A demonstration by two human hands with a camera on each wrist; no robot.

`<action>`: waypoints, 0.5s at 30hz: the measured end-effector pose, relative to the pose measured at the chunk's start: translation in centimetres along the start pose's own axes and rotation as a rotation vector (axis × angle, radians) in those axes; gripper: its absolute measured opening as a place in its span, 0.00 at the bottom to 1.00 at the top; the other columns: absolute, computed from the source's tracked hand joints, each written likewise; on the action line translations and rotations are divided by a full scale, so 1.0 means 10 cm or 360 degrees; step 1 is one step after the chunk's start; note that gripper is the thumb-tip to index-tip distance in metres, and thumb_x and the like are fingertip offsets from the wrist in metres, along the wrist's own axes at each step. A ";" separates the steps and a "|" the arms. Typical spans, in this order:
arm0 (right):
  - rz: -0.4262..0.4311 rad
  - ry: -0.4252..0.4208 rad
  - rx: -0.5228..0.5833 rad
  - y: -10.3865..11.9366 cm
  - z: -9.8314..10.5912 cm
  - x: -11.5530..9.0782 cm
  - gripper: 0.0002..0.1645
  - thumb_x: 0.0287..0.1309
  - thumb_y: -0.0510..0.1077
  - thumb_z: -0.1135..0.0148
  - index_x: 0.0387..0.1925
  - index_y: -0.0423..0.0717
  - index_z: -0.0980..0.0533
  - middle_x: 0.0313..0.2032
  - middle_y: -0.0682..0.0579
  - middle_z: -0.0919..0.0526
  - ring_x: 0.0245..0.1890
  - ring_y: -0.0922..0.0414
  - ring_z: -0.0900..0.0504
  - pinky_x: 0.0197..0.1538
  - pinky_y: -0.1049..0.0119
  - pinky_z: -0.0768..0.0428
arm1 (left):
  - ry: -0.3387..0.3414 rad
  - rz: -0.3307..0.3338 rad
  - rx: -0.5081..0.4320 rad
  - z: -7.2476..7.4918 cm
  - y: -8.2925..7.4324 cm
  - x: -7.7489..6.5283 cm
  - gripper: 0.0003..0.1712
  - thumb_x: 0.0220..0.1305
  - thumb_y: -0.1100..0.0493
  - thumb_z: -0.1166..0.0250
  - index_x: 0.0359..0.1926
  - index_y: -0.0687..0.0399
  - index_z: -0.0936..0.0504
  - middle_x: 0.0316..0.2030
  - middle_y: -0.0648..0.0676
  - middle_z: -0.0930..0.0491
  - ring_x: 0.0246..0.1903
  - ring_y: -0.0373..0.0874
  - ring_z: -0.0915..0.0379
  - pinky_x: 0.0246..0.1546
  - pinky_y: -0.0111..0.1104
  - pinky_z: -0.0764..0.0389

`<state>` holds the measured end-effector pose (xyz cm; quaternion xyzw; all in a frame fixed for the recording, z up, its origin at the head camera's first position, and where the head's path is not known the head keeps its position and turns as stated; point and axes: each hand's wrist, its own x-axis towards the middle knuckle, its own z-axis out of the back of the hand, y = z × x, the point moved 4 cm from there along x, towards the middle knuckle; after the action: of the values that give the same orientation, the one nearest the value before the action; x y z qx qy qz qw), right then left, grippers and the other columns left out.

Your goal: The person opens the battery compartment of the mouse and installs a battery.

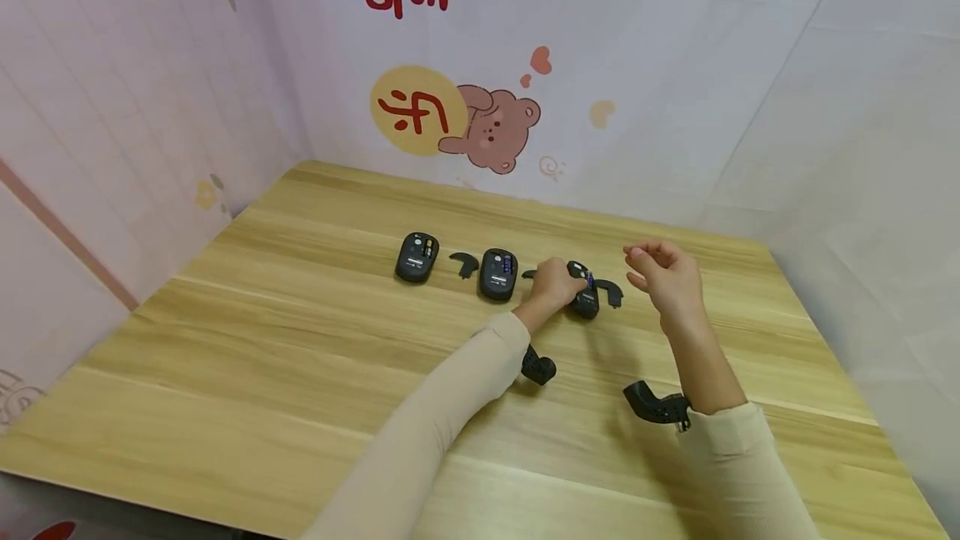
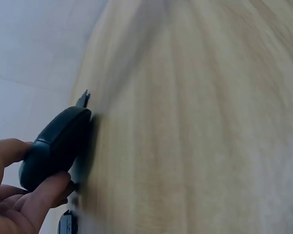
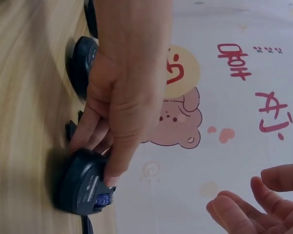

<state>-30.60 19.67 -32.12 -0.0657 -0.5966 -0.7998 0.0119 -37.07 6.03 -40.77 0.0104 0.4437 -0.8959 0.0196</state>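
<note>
My left hand (image 1: pixel 553 283) grips a black computer mouse (image 1: pixel 583 300) by its sides. In the right wrist view this mouse (image 3: pixel 83 187) is tilted, its underside showing an uncovered battery compartment with purple-blue batteries (image 3: pixel 103 200). The left wrist view shows thumb and fingers pinching the mouse (image 2: pixel 53 146) from both sides. My right hand (image 1: pixel 672 280) hovers to the right of it, fingers loosely bent and nothing between them. A dark battery cover (image 1: pixel 612 293) lies just right of the held mouse. Another cover (image 1: pixel 528 274) is partly hidden behind my left hand.
Two more black mice lie bottom up to the left, one mouse (image 1: pixel 498 275) with purple-blue batteries and the farther mouse (image 1: pixel 417 258) with an orange-and-black one. Between them is a battery cover (image 1: pixel 466 264). Patterned sheets (image 1: pixel 637 65) enclose the wooden table (image 1: pixel 300 357) behind and at both sides.
</note>
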 end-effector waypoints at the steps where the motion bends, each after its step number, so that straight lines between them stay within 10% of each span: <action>1: 0.0006 -0.0004 0.0017 0.00 0.00 0.00 0.15 0.67 0.44 0.47 0.46 0.34 0.29 0.46 0.50 0.23 0.43 0.64 0.23 0.48 0.71 0.21 | -0.0002 -0.0031 0.0053 0.00 0.00 0.00 0.23 0.58 0.52 0.31 0.13 0.55 0.30 0.13 0.49 0.30 0.14 0.37 0.37 0.14 0.25 0.36; 15: -0.0004 -0.0039 0.0104 0.03 0.11 -0.03 0.16 0.66 0.45 0.45 0.47 0.36 0.27 0.48 0.49 0.24 0.46 0.64 0.22 0.47 0.73 0.21 | -0.0018 -0.0338 0.0253 0.09 -0.15 -0.14 0.29 0.61 0.50 0.34 0.11 0.52 0.39 0.10 0.45 0.47 0.10 0.35 0.52 0.10 0.23 0.47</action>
<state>-30.13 20.64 -31.58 -0.0745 -0.6226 -0.7790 0.0057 -35.76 6.30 -39.01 -0.0400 0.3697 -0.9254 -0.0737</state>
